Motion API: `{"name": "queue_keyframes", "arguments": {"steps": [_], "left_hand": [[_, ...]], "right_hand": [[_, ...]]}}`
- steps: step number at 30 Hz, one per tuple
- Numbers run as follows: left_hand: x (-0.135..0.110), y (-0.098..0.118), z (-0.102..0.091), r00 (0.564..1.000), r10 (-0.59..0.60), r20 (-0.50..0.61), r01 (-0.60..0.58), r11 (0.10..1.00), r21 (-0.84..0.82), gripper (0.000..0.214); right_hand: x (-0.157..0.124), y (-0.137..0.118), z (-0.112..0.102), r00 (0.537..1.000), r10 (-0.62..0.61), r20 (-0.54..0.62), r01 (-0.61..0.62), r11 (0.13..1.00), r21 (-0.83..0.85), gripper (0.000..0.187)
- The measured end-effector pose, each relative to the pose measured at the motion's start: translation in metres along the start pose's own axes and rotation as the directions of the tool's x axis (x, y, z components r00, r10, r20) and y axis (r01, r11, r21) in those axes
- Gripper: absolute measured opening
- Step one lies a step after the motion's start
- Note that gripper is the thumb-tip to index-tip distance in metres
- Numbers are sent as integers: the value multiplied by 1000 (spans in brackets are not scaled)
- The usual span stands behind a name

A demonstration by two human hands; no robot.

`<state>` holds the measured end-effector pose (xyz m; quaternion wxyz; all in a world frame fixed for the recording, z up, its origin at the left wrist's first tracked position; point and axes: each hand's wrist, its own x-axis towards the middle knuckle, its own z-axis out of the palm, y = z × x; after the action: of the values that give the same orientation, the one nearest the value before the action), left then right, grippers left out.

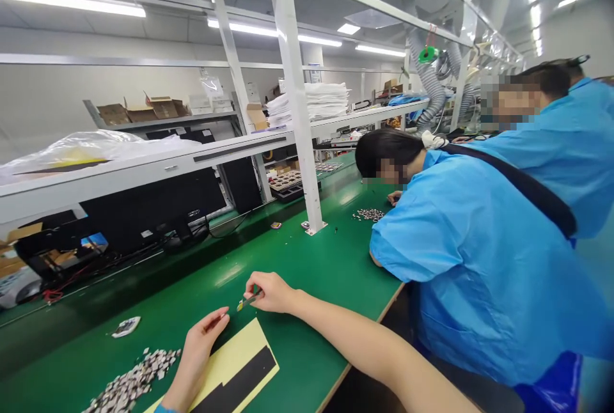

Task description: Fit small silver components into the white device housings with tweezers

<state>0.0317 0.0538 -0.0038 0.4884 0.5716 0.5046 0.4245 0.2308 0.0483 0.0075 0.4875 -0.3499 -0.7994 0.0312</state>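
Over the green workbench, my right hand pinches a pair of tweezers. A tiny yellowish piece shows at their tip. Facing it from the left is my left hand, with thumb and forefinger pressed together; anything between them is too small to make out. Under and beside the left wrist lies a pale yellow sheet bearing black strips. A heap of small grey and white pieces sits left of that wrist. Behind the heap rests a small white packet-like item.
A co-worker in a blue smock leans over the bench at right, near another small heap. A white post rises from the green bench. Black monitors stand under a shelf at the left back.
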Motion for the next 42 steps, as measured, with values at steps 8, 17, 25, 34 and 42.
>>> {"name": "queue_keyframes", "arguments": {"steps": [8,17,25,34,42], "left_hand": [[-6,10,2,987,150,55,-157,973,171,51],[-12,11,7,981,154,121,-179,955,235,43],[-12,13,2,993,112,26,-114,928,355,37],[-7,2,9,995,93,40,-99,975,197,39],[-17,-11,12,969,247,19,-241,923,301,29]], "right_hand": [[4,-1,-2,977,201,-69,-171,937,306,12],[-1,-15,-3,884,453,114,-436,715,546,16],[4,-10,2,796,565,217,-550,526,649,24],[-7,-23,5,761,300,576,-641,491,590,26],[-4,-34,2,691,412,594,-699,589,405,20]]}}
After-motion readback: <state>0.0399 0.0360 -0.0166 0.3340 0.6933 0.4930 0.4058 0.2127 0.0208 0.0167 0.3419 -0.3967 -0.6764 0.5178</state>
